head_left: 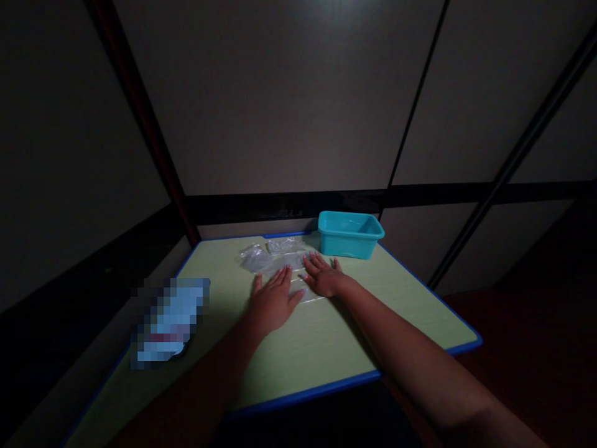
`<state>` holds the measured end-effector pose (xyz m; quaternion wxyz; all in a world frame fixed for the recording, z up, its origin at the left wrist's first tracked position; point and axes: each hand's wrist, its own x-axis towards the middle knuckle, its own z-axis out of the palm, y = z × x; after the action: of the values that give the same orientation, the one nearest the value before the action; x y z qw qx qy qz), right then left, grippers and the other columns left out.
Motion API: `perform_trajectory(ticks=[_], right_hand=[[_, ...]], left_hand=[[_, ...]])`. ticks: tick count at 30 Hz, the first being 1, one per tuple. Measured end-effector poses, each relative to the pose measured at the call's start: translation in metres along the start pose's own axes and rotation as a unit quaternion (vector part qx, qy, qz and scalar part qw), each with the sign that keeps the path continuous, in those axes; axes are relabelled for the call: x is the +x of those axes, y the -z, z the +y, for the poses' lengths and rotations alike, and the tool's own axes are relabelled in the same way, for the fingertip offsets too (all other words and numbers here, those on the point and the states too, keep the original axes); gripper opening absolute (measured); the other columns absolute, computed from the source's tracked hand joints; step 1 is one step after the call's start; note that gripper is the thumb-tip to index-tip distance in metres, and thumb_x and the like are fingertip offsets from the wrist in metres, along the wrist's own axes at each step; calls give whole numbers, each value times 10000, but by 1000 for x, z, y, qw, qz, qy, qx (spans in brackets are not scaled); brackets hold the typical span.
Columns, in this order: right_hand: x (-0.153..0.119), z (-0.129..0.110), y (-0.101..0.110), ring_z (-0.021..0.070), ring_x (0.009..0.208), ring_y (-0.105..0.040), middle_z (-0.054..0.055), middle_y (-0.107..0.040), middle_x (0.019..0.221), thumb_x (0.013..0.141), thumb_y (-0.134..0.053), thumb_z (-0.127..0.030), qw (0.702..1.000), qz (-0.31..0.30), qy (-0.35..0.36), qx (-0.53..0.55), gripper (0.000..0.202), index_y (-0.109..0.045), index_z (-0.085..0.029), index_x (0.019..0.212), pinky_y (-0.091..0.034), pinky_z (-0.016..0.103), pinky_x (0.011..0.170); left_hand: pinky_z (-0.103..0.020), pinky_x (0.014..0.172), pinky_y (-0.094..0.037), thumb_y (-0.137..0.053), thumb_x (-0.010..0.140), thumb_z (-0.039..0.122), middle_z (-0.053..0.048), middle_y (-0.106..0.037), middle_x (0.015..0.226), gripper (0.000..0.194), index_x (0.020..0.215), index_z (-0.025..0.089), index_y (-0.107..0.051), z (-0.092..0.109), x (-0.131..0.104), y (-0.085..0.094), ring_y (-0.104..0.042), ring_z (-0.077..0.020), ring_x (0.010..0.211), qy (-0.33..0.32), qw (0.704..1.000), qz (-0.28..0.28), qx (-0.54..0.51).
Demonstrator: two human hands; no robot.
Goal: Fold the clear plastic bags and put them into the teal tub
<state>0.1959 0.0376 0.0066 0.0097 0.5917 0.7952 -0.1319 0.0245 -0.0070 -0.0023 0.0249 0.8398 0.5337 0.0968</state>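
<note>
A clear plastic bag (291, 261) lies spread on the pale green table (308, 348). My left hand (275, 302) rests on its near left part, fingers stretched out and pointing away from me. On the bag's right side my right hand (323, 275) lies flat with its fingers spread. Just beyond my left hand is a crumpled clear plastic piece (253, 256), and another crinkled one (283, 245) sits behind the bag. Where one piece of plastic ends and another begins is hard to make out.
A turquoise plastic basket (347, 244) stands at the back right of the table. At the left edge lies a blurred-out flat object (170, 320). The table has a blue rim (308, 396), and dark-framed panels (289, 112) rise right behind it.
</note>
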Motion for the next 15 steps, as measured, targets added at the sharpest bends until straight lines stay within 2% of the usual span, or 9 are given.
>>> perform_trajectory(ticks=[2, 4, 7, 9, 11, 15], right_hand=[[0, 1, 0, 222, 1372, 55, 66, 57, 1494, 900, -201, -511, 1000, 7, 2, 6, 649, -10, -206, 1440, 23, 626, 1004], [0, 3, 1, 225, 1372, 55, 65, 47, 1495, 907, -215, -483, 1000, 26, 4, 13, 626, -25, -215, 1441, 36, 633, 998], [2, 9, 2, 222, 1373, 44, 53, 10, 1501, 920, -261, -402, 996, 83, 12, 44, 581, -58, -241, 1441, 62, 628, 998], [7, 13, 2, 226, 1375, 2, 59, -62, 1502, 922, -286, -370, 986, 128, 28, 101, 567, -92, -246, 1440, 55, 621, 1007], [14, 16, 1, 225, 1372, -73, 84, -164, 1489, 924, -285, -385, 962, 180, 55, 198, 553, -151, -225, 1436, -12, 584, 1043], [25, 17, -2, 176, 1279, -353, 121, -420, 1366, 929, -231, -426, 862, 291, 143, 390, 526, -322, -164, 1376, -259, 399, 1053]], left_hand=[[-566, 1053, -50, -277, 913, 438, -110, -260, 1449, 563, 1405, 166, -243, -2, 3, 1, -248, -248, 1333, 29, 999, 41, 1], [-565, 1052, -53, -299, 909, 436, -106, -251, 1453, 555, 1401, 181, -259, -4, 4, 2, -238, -250, 1336, 29, 998, 54, 2], [-565, 1049, -87, -322, 898, 456, -91, -240, 1459, 559, 1394, 202, -277, -6, 5, 0, -218, -257, 1342, -9, 999, 33, -3], [-547, 1052, -121, -324, 894, 466, -88, -252, 1456, 562, 1388, 199, -295, -7, 5, -3, -216, -253, 1344, -44, 999, 4, -10], [-521, 1057, -146, -312, 896, 463, -92, -256, 1454, 564, 1386, 185, -300, -8, 6, -5, -216, -241, 1344, -67, 997, -26, -15], [-510, 1059, -157, -270, 907, 437, -84, -202, 1468, 563, 1407, 178, -247, -9, 9, -8, -183, -226, 1354, -68, 995, -65, -16]])
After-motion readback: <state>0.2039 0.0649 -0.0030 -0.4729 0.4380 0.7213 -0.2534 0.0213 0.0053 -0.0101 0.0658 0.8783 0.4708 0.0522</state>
